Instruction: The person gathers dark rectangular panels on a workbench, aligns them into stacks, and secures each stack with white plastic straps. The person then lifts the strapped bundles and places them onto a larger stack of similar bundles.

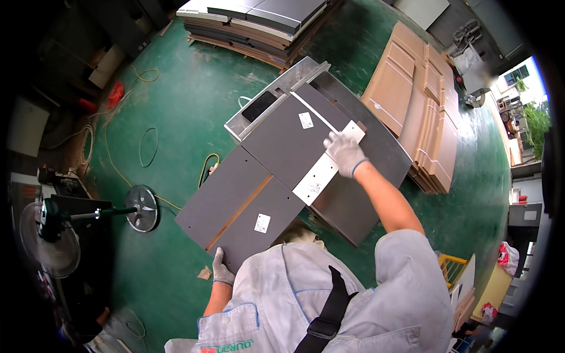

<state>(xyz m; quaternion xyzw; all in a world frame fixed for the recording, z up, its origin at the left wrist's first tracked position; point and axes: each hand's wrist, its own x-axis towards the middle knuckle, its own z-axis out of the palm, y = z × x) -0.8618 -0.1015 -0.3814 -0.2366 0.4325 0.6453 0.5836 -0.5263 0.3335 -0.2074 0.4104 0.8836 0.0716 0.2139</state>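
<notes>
Two dark grey panels (282,138) lie in front of me, a printed label on each; the nearer panel (235,200) has a brown groove across it. My left hand (222,272), in a pale glove, grips the nearer panel's left corner, thumb up along the edge, other fingers mostly hidden. My right hand (346,155), gloved too, is over a narrow white board (318,179) with small holes and a label; its fingers are smeared, so I cannot tell whether they grip. A thin white strip (315,112) runs from the far edge towards this hand.
A dark phone (259,106) rests on a pale metal ledge (238,127). Right of the panels is a larger dark surface (382,150). Stacked boards (282,35) stand far off, brown flat cartons (406,88) at right. A fan (53,238) and cables (118,170) are left.
</notes>
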